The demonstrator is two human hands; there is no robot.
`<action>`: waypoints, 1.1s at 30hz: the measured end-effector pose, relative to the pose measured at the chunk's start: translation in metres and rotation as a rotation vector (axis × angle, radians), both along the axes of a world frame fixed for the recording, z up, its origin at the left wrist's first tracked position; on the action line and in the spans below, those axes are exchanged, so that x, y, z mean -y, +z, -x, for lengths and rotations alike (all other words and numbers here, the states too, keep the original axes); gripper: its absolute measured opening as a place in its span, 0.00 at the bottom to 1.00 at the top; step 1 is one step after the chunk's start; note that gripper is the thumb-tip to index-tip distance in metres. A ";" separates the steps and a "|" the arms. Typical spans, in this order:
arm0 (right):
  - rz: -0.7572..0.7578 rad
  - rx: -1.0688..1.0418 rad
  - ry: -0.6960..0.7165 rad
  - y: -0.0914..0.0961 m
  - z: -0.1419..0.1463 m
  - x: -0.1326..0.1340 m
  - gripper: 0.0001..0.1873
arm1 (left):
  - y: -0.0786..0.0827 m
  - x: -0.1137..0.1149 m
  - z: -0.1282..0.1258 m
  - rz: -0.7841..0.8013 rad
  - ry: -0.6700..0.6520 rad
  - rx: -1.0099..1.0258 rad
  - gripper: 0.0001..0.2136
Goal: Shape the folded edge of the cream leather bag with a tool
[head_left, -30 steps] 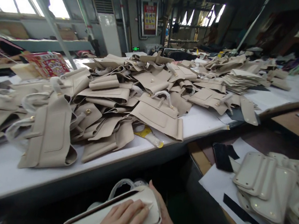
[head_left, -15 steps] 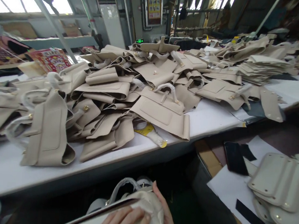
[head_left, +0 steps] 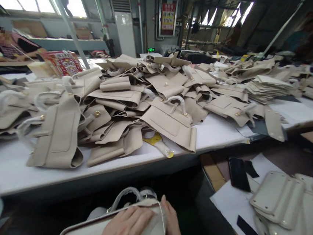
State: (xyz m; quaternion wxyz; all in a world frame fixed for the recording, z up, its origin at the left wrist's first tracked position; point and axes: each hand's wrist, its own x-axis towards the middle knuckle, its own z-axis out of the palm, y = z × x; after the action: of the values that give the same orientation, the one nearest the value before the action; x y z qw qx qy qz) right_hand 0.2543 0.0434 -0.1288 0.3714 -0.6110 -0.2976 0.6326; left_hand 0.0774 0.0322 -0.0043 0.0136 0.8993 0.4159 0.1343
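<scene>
The cream bag (head_left: 86, 228) now looks squarer at right, seemingly reshaped between the flat-laid left hand (head_left: 125, 225) and right hand (head_left: 172, 225), its grip hidden.

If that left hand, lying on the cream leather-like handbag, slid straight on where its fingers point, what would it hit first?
Sliding over the cream handbag, the left hand would probably meet the bare right hand at the bag's end first, though depth is hard to judge.
</scene>
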 end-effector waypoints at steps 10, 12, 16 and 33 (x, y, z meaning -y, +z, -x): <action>-0.516 0.743 0.609 0.119 -0.010 -0.020 0.14 | -0.018 0.020 0.000 0.001 -0.046 -0.071 0.28; -0.521 0.774 0.633 0.117 -0.001 -0.029 0.15 | -0.012 0.021 -0.003 0.176 0.017 -0.049 0.28; -0.471 0.710 0.584 0.112 -0.001 -0.028 0.21 | 0.005 0.021 -0.009 0.500 0.115 0.026 0.23; -0.383 0.528 0.285 0.115 0.000 0.031 0.18 | 0.022 -0.001 -0.015 0.501 -0.028 -0.037 0.14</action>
State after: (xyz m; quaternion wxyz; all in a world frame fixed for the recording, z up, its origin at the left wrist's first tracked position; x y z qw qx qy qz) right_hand 0.2543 0.0120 -0.0140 0.2975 -0.6254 -0.5786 0.4309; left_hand 0.0925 0.0331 0.0180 0.2305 0.8759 0.4238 0.0101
